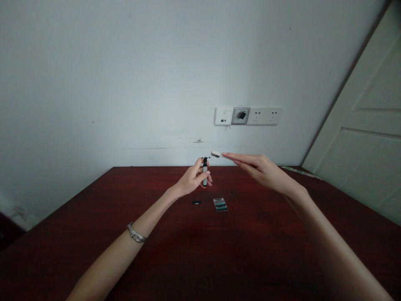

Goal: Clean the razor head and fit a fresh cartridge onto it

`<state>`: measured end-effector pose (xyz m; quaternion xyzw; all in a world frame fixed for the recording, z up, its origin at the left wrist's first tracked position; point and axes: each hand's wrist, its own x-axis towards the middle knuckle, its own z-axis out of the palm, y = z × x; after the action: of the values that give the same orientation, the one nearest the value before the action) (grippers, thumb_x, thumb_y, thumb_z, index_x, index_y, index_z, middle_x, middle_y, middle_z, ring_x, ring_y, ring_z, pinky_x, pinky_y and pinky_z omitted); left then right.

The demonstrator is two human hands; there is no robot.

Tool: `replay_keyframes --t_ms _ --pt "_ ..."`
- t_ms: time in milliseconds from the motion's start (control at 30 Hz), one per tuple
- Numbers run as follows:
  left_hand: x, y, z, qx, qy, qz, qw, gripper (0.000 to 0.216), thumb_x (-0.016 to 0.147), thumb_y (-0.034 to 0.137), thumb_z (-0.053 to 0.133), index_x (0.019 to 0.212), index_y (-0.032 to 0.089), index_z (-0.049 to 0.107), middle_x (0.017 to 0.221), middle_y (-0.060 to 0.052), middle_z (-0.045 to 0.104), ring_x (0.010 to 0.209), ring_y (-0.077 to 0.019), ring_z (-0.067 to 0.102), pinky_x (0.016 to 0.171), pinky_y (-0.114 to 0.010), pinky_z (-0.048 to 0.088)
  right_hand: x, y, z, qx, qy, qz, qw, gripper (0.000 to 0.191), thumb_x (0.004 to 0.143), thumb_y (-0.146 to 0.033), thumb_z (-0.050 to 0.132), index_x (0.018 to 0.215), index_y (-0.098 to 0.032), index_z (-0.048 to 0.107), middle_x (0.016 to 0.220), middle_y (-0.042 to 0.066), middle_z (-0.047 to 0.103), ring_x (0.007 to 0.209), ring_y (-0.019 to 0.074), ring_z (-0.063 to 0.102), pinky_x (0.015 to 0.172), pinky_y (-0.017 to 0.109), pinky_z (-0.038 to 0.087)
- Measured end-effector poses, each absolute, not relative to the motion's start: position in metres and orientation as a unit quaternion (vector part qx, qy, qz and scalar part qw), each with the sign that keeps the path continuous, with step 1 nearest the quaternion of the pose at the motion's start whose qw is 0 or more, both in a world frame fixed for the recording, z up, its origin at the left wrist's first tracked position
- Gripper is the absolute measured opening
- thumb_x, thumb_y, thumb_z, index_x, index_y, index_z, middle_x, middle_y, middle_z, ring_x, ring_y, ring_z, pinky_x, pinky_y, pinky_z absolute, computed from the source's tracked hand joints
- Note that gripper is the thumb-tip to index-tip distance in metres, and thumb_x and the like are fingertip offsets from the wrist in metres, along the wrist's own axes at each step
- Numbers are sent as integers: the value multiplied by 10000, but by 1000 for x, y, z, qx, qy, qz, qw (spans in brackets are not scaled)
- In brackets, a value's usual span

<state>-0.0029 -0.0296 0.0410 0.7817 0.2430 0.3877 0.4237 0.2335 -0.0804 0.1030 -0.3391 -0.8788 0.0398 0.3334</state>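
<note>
My left hand [191, 180] is closed around a slim white-and-black handheld device [204, 172], held upright above the table with its black head on top. What exactly the device is cannot be made out. A small brush [215, 154] with a pale back and dark bristles is gripped by its handle in my right hand [257, 166]. Its bristles face down, just to the right of the device's head and slightly higher. Small dark parts beside that head are too tiny to name.
On the dark red table [200, 259] lie a small black piece [196, 202] and a clear plastic case [220, 205] with green items in it. A thin, pale strip [301, 172] lies at the back right. Behind rises a white wall with sockets [262, 116]; a white door [369, 125] stands right.
</note>
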Motion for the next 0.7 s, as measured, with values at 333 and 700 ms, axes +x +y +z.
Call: replay_keyframes --t_ms 333,700 --pt "-5 -27 37 796 234 382 406 205 928 376 385 949 172 381 764 -50 656 577 -120 637 482 -205 441 237 -87 108 -352 -883 28 310 374 919 -332 446 1273 -261 542 1060 40 697 814 158 644 754 306 505" --pt "-5 -28 41 853 248 381 257 140 919 293 391 849 176 424 635 12 576 590 -101 543 617 -243 422 225 -91 107 -341 -890 30 300 363 926 -318 433 1268 -277 548 992 45 714 803 156 640 745 286 484"
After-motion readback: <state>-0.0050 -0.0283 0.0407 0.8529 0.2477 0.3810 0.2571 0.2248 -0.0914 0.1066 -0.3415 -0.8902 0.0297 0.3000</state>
